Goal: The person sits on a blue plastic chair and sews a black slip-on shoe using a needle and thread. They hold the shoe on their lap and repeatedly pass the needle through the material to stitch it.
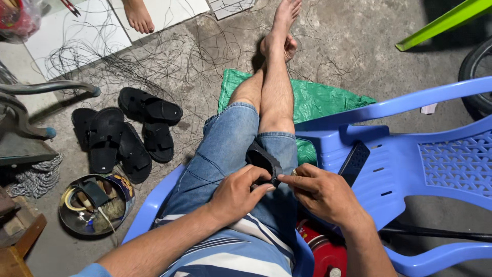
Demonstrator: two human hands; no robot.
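I see a matt black sandal, maybe rubber, on faded blue denim shorts. The chair beside is smooth, glossy blue plastic. The floor is rough grey concrete, and the green sheet looks like crinkled woven plastic.

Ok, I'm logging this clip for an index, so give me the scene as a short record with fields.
setting: concrete floor strewn with thin black threads
posture: person seated, legs crossed
left hand: grips a black sandal on the lap
right hand: pinches the sandal's edge
beside: blue plastic chair on its side, dark phone on it
floor left: black sandals, round tin of tools
under legs: green sheet
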